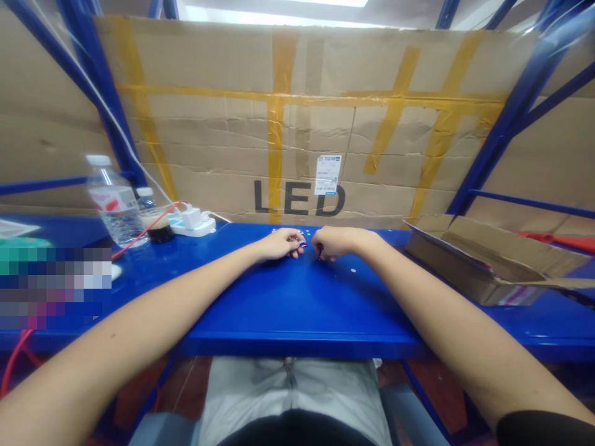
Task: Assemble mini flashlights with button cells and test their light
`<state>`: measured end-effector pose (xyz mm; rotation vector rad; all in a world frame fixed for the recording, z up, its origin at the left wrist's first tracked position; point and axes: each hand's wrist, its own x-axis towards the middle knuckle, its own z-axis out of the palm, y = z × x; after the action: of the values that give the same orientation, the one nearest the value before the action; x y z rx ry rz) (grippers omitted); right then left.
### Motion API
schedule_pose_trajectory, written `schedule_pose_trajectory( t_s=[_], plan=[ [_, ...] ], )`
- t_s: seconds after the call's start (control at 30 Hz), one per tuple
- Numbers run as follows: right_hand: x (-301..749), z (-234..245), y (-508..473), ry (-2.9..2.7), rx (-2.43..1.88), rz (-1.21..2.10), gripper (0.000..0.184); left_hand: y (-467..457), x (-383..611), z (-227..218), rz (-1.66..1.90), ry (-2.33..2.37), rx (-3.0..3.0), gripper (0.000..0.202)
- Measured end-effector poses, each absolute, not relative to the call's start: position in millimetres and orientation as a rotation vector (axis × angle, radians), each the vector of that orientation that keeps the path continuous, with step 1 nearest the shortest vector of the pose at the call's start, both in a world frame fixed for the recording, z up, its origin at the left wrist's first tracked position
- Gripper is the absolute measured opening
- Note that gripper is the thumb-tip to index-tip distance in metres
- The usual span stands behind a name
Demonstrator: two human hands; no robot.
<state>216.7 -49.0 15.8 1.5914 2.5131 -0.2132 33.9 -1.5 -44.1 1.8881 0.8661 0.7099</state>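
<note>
While both forearms reach forward over the blue table [260, 310] in the head view, the left hand [281, 243] pinches a small shiny purple piece [303, 244] between thumb and fingers, just above the table near its far edge. The right hand [338, 241] is just beside it, apart from the left, its fingers curled downward; a dark bit shows at the fingertips, but blur and the bent knuckles leave me unable to tell whether they grip it. A small pale disc [353, 270] lies on the table near the right hand. An open cardboard box [499, 293] stands to the right; a clear water bottle [121, 217], a smaller bottle of dark liquid [160, 233] and a white power strip [201, 228] stand to the left.
</note>
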Motion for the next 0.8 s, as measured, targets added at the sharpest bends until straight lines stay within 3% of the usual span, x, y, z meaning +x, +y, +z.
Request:
schedule_pose_trajectory(
  t_s=[0.43,0.8],
  plan=[
    [226,14,-36,3.156,1.455,0.059,0.017,-8,33,-38,0.794,0.821,1.863,0.009],
    [226,15,-34,3.139,1.445,0.149,0.02,-6,30,-37,0.905,0.781,1.781,0.009]
  ],
)
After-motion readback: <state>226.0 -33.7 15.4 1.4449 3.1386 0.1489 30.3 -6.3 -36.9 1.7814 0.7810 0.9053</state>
